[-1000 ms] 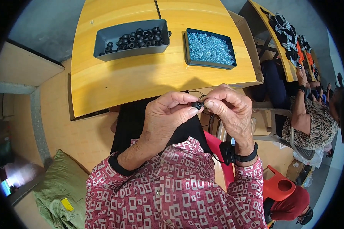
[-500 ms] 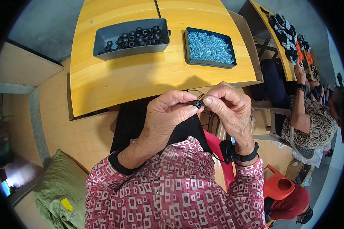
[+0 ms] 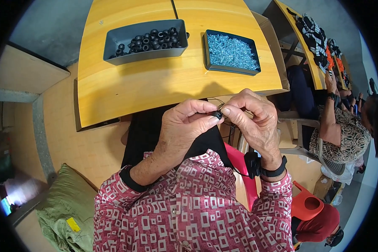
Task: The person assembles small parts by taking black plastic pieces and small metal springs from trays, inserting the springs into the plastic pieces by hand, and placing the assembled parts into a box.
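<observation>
1. Yellow table: wood-grained top, dark seam at its far side, directly ahead of the wearer. Near edge lies just beyond the hands.
2. Wearer's shirt: pink with pale squares, fills the lower middle of the view.
3. Green sack: lower left, bulging, yellow patch on it.
4. Co-worker: seated off to the right in a patterned top, an arm stretched to another table.
5. Grey box: long, on the yellow table, left of the seam for the most part.
6. Dark tray: shallower, right of the box, well apart from the hands.
7. Left hand: thumb and forefinger pinching a small black piece.
8. Right hand: thumb and forefinger close at the tips, just beside that piece; cannot tell whether anything is between them.
9. Black rings: loosely heaped in the box.
10. Black piece: between left fingertips, short of the table edge.
11. Bluish clear bits: tiny, filling the tray.
</observation>
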A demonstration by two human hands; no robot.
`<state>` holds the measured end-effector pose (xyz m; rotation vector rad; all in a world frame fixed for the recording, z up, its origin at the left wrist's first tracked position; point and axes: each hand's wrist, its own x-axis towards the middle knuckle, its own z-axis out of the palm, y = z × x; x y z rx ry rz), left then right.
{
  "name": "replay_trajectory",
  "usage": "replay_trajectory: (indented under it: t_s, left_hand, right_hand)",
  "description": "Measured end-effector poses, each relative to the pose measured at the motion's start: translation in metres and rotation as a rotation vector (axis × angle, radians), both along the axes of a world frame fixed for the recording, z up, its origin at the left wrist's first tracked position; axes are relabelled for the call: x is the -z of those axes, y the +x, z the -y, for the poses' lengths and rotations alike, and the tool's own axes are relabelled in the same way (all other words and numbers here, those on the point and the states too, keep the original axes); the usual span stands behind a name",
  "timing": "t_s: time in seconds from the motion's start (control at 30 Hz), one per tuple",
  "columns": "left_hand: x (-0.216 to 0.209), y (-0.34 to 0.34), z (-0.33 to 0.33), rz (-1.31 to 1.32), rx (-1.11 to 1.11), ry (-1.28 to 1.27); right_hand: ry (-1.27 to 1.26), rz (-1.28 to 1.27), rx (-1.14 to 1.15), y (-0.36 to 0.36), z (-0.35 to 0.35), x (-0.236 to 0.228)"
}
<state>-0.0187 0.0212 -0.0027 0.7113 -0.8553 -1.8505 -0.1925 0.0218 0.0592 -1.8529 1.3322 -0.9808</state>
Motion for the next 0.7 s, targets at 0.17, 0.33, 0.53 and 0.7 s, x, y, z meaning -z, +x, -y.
replay_trajectory:
  t_s: [0.17, 0.33, 0.53, 0.7]
  left_hand:
    - [0.001, 0.002, 0.0, 0.007, 0.018, 0.032]
    - [0.001, 0.003, 0.001, 0.048, 0.001, 0.03]
    - [0.002, 0.004, 0.001, 0.043, -0.02, 0.077]
    - [0.001, 0.003, 0.0, -0.024, 0.006, 0.159]
  right_hand:
    - [-0.113, -0.17, -0.015, 0.003, 0.0, -0.004]
    - [-0.298, -0.46, -0.078, 0.008, -0.004, -0.006]
    - [-0.374, -0.604, -0.074, 0.017, -0.015, -0.013]
    - [-0.368, -0.63, -0.057, 0.016, -0.017, -0.008]
